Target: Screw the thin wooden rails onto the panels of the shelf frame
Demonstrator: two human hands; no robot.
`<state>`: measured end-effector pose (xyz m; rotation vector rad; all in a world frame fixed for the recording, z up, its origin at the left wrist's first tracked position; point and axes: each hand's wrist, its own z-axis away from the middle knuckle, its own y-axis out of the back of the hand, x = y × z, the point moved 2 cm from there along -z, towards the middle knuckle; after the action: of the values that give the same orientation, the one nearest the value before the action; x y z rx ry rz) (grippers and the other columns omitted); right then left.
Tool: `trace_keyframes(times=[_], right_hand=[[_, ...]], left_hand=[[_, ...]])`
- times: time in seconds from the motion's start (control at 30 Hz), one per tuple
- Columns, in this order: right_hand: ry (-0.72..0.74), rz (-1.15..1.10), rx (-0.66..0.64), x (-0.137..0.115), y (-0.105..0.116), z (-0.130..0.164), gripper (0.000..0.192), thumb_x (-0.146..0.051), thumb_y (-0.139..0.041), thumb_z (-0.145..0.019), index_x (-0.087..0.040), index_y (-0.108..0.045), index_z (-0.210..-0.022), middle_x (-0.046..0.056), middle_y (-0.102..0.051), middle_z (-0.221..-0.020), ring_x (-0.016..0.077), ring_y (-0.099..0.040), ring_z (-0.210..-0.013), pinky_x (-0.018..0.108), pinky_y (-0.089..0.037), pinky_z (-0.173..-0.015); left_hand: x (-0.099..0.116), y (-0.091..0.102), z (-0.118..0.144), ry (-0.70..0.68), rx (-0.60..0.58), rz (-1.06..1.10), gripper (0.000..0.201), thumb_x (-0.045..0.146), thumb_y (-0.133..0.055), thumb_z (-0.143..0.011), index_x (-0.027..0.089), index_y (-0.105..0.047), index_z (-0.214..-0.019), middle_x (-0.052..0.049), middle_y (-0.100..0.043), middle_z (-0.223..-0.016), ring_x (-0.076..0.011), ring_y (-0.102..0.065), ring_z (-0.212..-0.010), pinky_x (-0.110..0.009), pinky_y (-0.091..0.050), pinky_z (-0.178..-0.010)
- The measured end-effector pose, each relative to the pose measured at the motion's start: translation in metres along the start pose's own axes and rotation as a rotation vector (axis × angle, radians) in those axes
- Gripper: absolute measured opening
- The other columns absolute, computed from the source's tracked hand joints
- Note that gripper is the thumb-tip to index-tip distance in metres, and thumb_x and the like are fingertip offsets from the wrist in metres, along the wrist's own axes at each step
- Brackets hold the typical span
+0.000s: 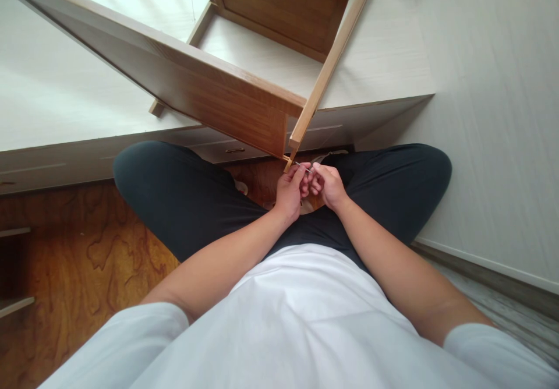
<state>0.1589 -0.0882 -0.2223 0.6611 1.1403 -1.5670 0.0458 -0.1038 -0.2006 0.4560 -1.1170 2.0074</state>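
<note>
I sit cross-legged on the floor in dark trousers. My left hand (290, 191) and my right hand (326, 184) meet in front of my lap, both pinching a thin metal pin or screw (303, 167) between the fingertips. Its tip points at the lower end of a slim wooden rail (331, 62). That rail leans against a wide wooden panel (209, 95), part of a wooden furniture frame tilted over my knees. What lies under my hands is hidden.
A white low cabinet (61, 98) with drawers runs across behind the frame. A white wall (493, 144) rises at the right. Wood-patterned floor (87, 261) shows at the left, grey floor at the lower right.
</note>
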Motion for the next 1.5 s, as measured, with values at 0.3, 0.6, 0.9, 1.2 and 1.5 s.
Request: trace_keyframes(times=[0.3, 0.6, 0.9, 1.2, 1.5], right_hand=[[0.117, 0.104, 0.073, -0.005, 0.001, 0.004, 0.042, -0.059, -0.069, -0.084, -0.02, -0.063, -0.071, -0.005, -0.049, -0.046, 0.0089, -0.04, -0.038, 0.022, -0.033, -0.039], [0.22, 0.181, 0.062, -0.013, -0.003, 0.011, 0.038, -0.055, -0.071, -0.086, -0.021, -0.06, -0.076, -0.006, -0.053, -0.051, 0.008, -0.042, -0.042, 0.02, -0.033, -0.043], [0.221, 0.187, 0.084, -0.013, -0.006, 0.013, 0.036, -0.055, -0.074, -0.083, -0.022, -0.058, -0.083, -0.007, -0.056, -0.054, 0.0084, -0.044, -0.043, 0.02, -0.035, -0.042], [-0.035, -0.006, 0.028, -0.006, -0.003, 0.0, 0.038, -0.053, -0.074, -0.08, -0.019, -0.061, -0.068, -0.006, -0.048, -0.044, 0.008, -0.037, -0.037, 0.02, -0.031, -0.036], [-0.17, -0.122, -0.023, -0.004, -0.004, 0.0, 0.039, -0.052, -0.074, -0.078, -0.018, -0.06, -0.064, -0.006, -0.045, -0.041, 0.0075, -0.036, -0.036, 0.02, -0.031, -0.036]], left_hand=[[0.001, 0.0, 0.001, 0.011, 0.019, -0.016, 0.03, 0.043, -0.079, -0.08, 0.019, -0.07, -0.096, 0.005, -0.053, -0.068, -0.0048, -0.044, -0.051, -0.016, -0.028, -0.041], [0.002, -0.002, 0.003, -0.009, 0.024, 0.011, 0.029, 0.04, -0.08, -0.08, 0.018, -0.071, -0.096, 0.002, -0.062, -0.076, -0.0053, -0.049, -0.056, -0.014, -0.031, -0.042], [0.002, -0.001, 0.001, 0.013, -0.001, 0.112, 0.032, 0.04, -0.084, -0.076, 0.019, -0.073, -0.097, 0.002, -0.063, -0.076, -0.0052, -0.05, -0.056, -0.015, -0.032, -0.043], [0.001, 0.0, 0.0, 0.032, 0.035, 0.094, 0.032, 0.04, -0.084, -0.076, 0.018, -0.072, -0.096, 0.004, -0.06, -0.072, -0.004, -0.049, -0.053, -0.015, -0.03, -0.042], [0.002, -0.001, 0.0, 0.018, 0.051, 0.063, 0.033, 0.04, -0.085, -0.074, 0.017, -0.072, -0.094, 0.005, -0.057, -0.069, -0.0038, -0.047, -0.052, -0.015, -0.029, -0.042]])
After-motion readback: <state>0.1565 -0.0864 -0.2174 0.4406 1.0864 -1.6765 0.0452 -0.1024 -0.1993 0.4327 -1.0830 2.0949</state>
